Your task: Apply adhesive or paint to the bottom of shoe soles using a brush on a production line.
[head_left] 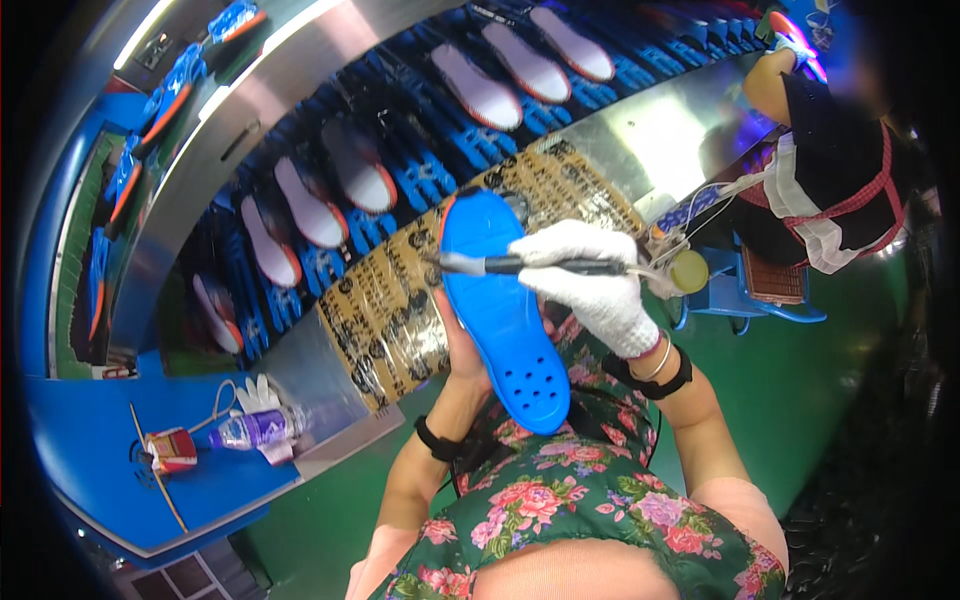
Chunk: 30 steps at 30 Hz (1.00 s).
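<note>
A blue shoe insole [510, 335] with several holes at its heel end lies tilted in front of me, with a bit of orange edge at its upper left. My bare left hand [463, 345] is wrapped round it from underneath, so most of the fingers are hidden. In a white knitted glove, my right hand [590, 275] closes on a brush [505, 265] with a dark handle and a grey front part. The brush lies across the upper part of the insole, its dark tip at the left edge. Whether the tip touches the surface, I cannot tell.
Beyond a ledge covered in printed brown tape [390, 310], a rack [410, 160] carries several pale, orange-edged insoles [475, 85]. A plastic bottle [255, 428] and small red box [172, 450] are at left. On the right are a yellowish cup [689, 270], blue stool [715, 300] and another person [830, 180].
</note>
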Each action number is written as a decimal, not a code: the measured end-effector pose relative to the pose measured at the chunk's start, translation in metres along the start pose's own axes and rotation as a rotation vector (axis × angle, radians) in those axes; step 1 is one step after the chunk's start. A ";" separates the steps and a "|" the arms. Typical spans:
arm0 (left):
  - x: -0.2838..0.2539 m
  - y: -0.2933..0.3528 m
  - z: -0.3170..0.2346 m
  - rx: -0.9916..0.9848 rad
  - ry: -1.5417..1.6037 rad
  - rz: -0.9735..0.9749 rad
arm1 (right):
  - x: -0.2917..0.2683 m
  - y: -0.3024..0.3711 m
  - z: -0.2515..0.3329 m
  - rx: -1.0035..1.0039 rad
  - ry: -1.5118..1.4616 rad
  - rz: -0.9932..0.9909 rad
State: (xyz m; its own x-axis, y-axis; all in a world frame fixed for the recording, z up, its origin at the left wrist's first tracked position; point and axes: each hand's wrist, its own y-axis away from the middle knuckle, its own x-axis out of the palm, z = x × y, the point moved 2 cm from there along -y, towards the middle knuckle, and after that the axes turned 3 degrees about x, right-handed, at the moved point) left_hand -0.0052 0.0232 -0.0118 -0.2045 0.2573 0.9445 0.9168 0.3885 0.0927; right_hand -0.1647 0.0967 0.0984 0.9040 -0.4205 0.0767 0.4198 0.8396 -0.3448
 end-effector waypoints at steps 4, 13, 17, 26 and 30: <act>0.028 0.005 -0.002 0.102 -0.043 -0.041 | 0.006 0.005 0.008 0.222 -0.007 -0.095; 0.022 0.011 0.002 0.387 -0.396 -0.394 | 0.020 -0.010 0.037 -0.577 0.595 -0.097; 0.020 0.009 0.008 0.376 -0.371 -0.297 | 0.040 0.004 0.023 -0.630 0.691 -0.018; -0.013 0.010 -0.004 0.367 0.121 0.364 | 0.028 -0.003 0.016 -0.569 0.516 -0.047; 0.009 0.008 -0.010 0.380 -0.385 -0.241 | 0.037 0.008 0.009 -0.595 0.495 0.066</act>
State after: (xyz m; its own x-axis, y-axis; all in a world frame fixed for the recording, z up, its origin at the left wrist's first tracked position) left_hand 0.0041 0.0198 0.0009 -0.5668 0.3968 0.7220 0.6562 0.7473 0.1044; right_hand -0.1269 0.0910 0.1068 0.7255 -0.5982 -0.3404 0.1253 0.6011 -0.7893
